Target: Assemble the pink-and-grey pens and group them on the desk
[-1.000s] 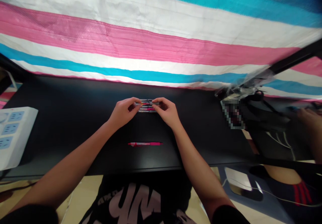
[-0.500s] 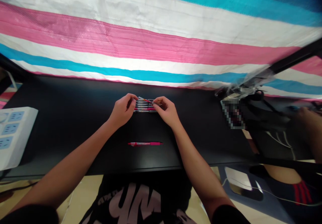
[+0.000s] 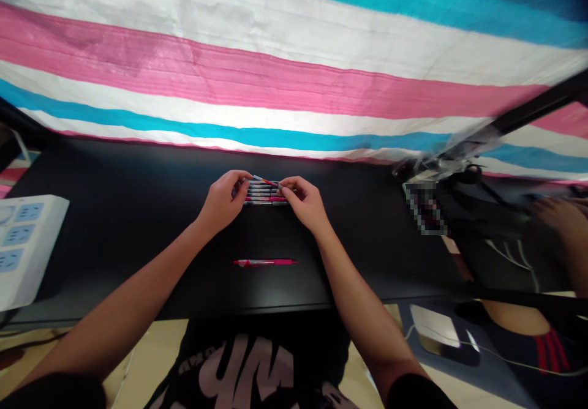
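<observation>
Several pens (image 3: 265, 196) lie side by side in a row at the middle of the black desk (image 3: 119, 213). My left hand (image 3: 223, 202) pinches the row's left ends and my right hand (image 3: 304, 202) pinches the right ends. Between the fingertips the top pen (image 3: 265, 181) sits tilted across the others, gripped at both ends. Closer to me a single pink pen (image 3: 265, 262) lies alone on the desk, untouched.
A white power strip (image 3: 22, 247) sits at the desk's left edge. A striped pink, white and blue sheet (image 3: 285, 72) hangs behind the desk. At the right stand a clamp and black gear (image 3: 463, 204), where another person's hand (image 3: 558, 213) works.
The top pen has been lifted from flat to tilted between my fingertips. The other person's hand at the right has shifted slightly.
</observation>
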`<state>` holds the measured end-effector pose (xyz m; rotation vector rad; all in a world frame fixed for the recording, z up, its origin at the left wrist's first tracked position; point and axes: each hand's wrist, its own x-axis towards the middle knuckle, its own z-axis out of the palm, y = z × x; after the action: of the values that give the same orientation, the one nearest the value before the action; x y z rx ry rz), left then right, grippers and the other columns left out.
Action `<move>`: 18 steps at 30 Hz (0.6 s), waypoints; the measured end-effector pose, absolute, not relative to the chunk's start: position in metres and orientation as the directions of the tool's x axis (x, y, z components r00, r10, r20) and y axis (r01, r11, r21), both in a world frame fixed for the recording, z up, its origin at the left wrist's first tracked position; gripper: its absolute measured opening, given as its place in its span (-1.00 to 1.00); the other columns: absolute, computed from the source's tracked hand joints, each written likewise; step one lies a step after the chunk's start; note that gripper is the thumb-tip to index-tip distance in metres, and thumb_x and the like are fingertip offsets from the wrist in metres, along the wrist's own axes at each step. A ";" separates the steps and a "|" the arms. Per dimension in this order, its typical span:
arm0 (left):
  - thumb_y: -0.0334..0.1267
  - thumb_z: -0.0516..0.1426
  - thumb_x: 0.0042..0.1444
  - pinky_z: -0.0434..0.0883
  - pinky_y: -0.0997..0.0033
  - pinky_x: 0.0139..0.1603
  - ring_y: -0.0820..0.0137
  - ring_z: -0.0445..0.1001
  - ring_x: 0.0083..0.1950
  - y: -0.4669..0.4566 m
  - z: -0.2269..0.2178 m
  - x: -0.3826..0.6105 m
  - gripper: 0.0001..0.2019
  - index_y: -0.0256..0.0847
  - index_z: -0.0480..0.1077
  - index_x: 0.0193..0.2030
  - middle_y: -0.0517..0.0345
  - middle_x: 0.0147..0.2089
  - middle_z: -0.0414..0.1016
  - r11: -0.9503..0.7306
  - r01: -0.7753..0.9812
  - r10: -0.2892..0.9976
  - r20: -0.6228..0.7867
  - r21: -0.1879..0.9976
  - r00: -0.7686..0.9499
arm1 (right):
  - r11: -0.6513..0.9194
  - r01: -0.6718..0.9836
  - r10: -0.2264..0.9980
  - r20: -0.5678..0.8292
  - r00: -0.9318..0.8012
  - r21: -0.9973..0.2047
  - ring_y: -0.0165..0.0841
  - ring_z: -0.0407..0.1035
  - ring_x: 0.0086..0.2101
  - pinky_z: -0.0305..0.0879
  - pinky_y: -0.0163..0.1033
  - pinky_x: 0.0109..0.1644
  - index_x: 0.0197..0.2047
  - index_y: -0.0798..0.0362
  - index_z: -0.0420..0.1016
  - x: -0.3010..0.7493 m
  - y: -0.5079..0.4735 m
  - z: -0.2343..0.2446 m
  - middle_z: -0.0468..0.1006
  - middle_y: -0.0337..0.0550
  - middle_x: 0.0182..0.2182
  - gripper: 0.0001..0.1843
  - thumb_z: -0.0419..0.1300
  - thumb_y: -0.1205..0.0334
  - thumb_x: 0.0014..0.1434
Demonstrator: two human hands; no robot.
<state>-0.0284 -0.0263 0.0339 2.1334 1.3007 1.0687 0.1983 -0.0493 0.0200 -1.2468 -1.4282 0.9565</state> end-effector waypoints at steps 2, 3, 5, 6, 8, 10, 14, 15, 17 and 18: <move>-0.25 0.06 0.37 0.45 0.38 -0.18 0.36 0.51 -0.24 -0.026 0.034 -0.029 -0.79 -0.24 0.50 -0.03 0.03 -0.13 0.60 -0.487 0.556 0.873 0.402 0.674 0.277 | 0.193 0.244 0.980 0.200 0.003 -0.951 -0.26 0.54 -0.19 0.45 -0.13 -0.05 -0.17 0.02 0.55 0.198 -0.049 0.020 0.63 -0.12 -0.22 -0.83 0.27 0.14 0.19; -0.25 0.06 0.37 0.45 0.39 -0.19 0.36 0.51 -0.24 -0.026 0.034 -0.029 -0.78 -0.24 0.50 -0.03 0.02 -0.13 0.60 -0.498 0.553 0.866 0.412 0.668 0.283 | 0.204 0.252 0.977 0.212 0.005 -0.946 -0.27 0.53 -0.19 0.44 -0.14 -0.03 -0.18 0.03 0.55 0.198 -0.049 0.019 0.62 -0.12 -0.21 -0.83 0.28 0.16 0.18; -0.25 0.05 0.38 0.45 0.39 -0.18 0.35 0.52 -0.23 -0.025 0.034 -0.030 -0.77 -0.24 0.52 -0.03 0.02 -0.13 0.61 -0.518 0.549 0.854 0.435 0.655 0.287 | 0.208 0.256 0.976 0.217 0.008 -0.944 -0.28 0.51 -0.19 0.43 -0.15 -0.05 -0.19 0.02 0.52 0.197 -0.048 0.019 0.61 -0.14 -0.22 -0.85 0.28 0.19 0.16; -0.24 0.05 0.38 0.45 0.39 -0.18 0.35 0.53 -0.22 -0.024 0.034 -0.030 -0.76 -0.24 0.53 -0.03 0.02 -0.13 0.62 -0.524 0.551 0.850 0.444 0.649 0.285 | 0.203 0.255 0.977 0.211 0.005 -0.945 -0.28 0.50 -0.21 0.43 -0.17 -0.07 -0.20 0.02 0.51 0.197 -0.048 0.019 0.60 -0.14 -0.23 -0.86 0.27 0.19 0.15; -0.22 0.05 0.39 0.46 0.38 -0.17 0.35 0.53 -0.23 -0.024 0.034 -0.030 -0.74 -0.22 0.54 -0.01 0.03 -0.14 0.62 -0.516 0.567 0.854 0.436 0.642 0.283 | 0.195 0.251 0.980 0.199 -0.009 -0.948 -0.29 0.49 -0.23 0.42 -0.19 -0.11 -0.22 0.01 0.49 0.197 -0.047 0.018 0.59 -0.15 -0.24 -0.88 0.26 0.20 0.15; -0.21 0.05 0.39 0.46 0.39 -0.18 0.35 0.54 -0.24 -0.024 0.035 -0.031 -0.73 -0.21 0.55 0.00 0.04 -0.15 0.63 -0.511 0.570 0.857 0.427 0.643 0.287 | 0.198 0.243 0.980 0.197 -0.027 -0.950 -0.30 0.48 -0.23 0.42 -0.19 -0.11 -0.23 0.00 0.47 0.197 -0.047 0.017 0.58 -0.16 -0.24 -0.89 0.25 0.21 0.14; -0.15 0.09 0.36 0.46 0.40 -0.23 0.37 0.52 -0.31 -0.024 0.036 -0.030 -0.73 -0.21 0.56 -0.03 0.07 -0.22 0.62 -0.506 0.570 0.860 0.423 0.647 0.284 | 0.202 0.237 0.979 0.200 -0.034 -0.950 -0.30 0.48 -0.23 0.41 -0.19 -0.10 -0.22 0.00 0.47 0.198 -0.045 0.017 0.57 -0.17 -0.25 -0.88 0.24 0.21 0.15; -0.13 0.10 0.35 0.45 0.40 -0.25 0.37 0.51 -0.33 -0.024 0.036 -0.030 -0.74 -0.21 0.56 -0.04 0.08 -0.24 0.61 -0.505 0.574 0.861 0.421 0.645 0.285 | 0.199 0.232 0.980 0.197 -0.033 -0.952 -0.30 0.49 -0.22 0.41 -0.19 -0.08 -0.21 0.00 0.48 0.198 -0.045 0.017 0.58 -0.16 -0.24 -0.88 0.24 0.20 0.15; -0.11 0.12 0.33 0.45 0.40 -0.28 0.38 0.50 -0.35 -0.024 0.036 -0.030 -0.74 -0.20 0.56 -0.07 0.10 -0.27 0.60 -0.504 0.579 0.862 0.418 0.641 0.288 | 0.186 0.205 0.983 0.183 -0.034 -0.961 -0.28 0.51 -0.19 0.42 -0.17 -0.04 -0.20 0.00 0.49 0.198 -0.045 0.017 0.59 -0.15 -0.23 -0.86 0.23 0.17 0.17; -0.10 0.12 0.33 0.45 0.40 -0.28 0.37 0.50 -0.36 -0.024 0.037 -0.030 -0.74 -0.19 0.56 -0.09 0.10 -0.28 0.60 -0.504 0.581 0.861 0.418 0.639 0.288 | 0.174 0.184 0.985 0.170 -0.037 -0.967 -0.27 0.52 -0.18 0.43 -0.17 -0.02 -0.19 0.00 0.50 0.198 -0.044 0.017 0.60 -0.15 -0.24 -0.85 0.23 0.15 0.18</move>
<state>-0.0299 -0.0236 0.0365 2.1995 1.3014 1.0638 0.1980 -0.0443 0.0166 -1.2017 -1.4386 0.9992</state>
